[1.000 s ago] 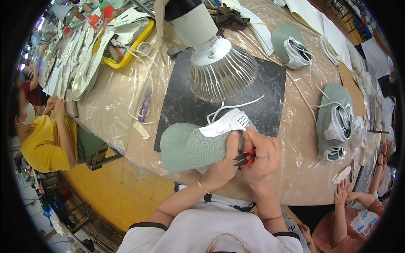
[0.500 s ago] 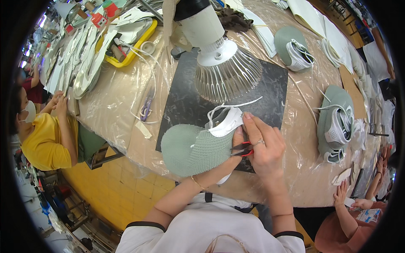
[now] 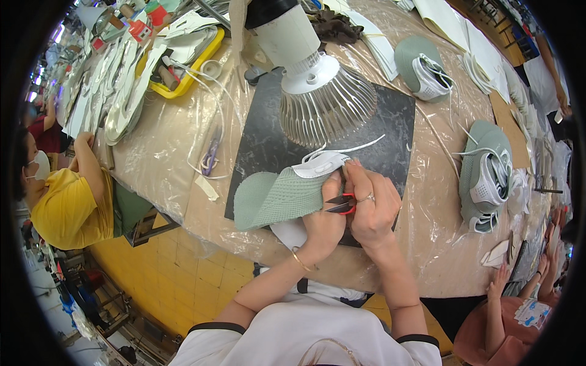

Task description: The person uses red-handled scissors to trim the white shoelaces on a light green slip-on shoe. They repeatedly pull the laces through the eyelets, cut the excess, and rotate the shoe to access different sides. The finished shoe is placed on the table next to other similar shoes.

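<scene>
Green knit shoe upper (image 3: 284, 194) held on the wearer's side of a caged lamp (image 3: 326, 100), above a black mat (image 3: 256, 143). The left hand's (image 3: 323, 227) fingers are clamped on it; the right hand's (image 3: 373, 207) fingers, bunched together at its white trim (image 3: 322, 166), also hold red-handled snips (image 3: 339, 204). Another shoe (image 3: 416, 72) sits right of the lamp.

"What covers the surface (image 3: 427, 268)?"
"Clear, wrinkled plastic sheeting (image 3: 152, 171), with a black mat (image 3: 259, 146) on top."
"And left of the mat?"
"Purple-handled scissors (image 3: 209, 163), a yellow tray (image 3: 175, 94) and piled pale cut pieces (image 3: 125, 91)."
"On the right?"
"A green-and-white shoe upper (image 3: 410, 58), then a second upper (image 3: 481, 140) farther right, near a brown board (image 3: 514, 137)."
</scene>
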Motion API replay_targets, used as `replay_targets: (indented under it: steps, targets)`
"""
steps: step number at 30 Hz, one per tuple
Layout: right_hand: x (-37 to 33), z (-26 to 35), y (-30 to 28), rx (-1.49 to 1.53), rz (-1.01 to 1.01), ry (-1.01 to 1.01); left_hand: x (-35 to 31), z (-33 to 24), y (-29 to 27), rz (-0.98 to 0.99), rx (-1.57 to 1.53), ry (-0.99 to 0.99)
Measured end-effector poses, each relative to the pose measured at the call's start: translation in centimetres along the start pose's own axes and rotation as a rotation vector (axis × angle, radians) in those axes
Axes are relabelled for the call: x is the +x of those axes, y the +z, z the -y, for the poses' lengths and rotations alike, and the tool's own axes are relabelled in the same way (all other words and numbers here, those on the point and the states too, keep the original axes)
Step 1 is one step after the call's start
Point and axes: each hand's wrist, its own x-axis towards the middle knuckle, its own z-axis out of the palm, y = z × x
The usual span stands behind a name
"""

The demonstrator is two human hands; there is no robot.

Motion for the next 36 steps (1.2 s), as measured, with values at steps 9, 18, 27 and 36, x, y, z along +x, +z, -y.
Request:
replay_targets:
  steps: [9,18,27,36]
  targets:
    - [1.6,-1.6,-2.5,0.415,0.223,0.421,2.3,-2.4,-0.9,0.152,-0.084,-0.217]
    - [2.2,-2.1,-3.8,0.445,0.293,0.595,3.2,-3.4,0.1,0.382,-0.373,-0.544]
    - [0.0,-0.5,-1.2,0.158,0.033,0.457,1.0,-1.4,1.9,0.276,-0.028,-0.164]
    - [0.8,-1.3,-1.8,0.385,0.028,0.605,1.8,-2.6,1.6,0.189,-0.1,-0.137]
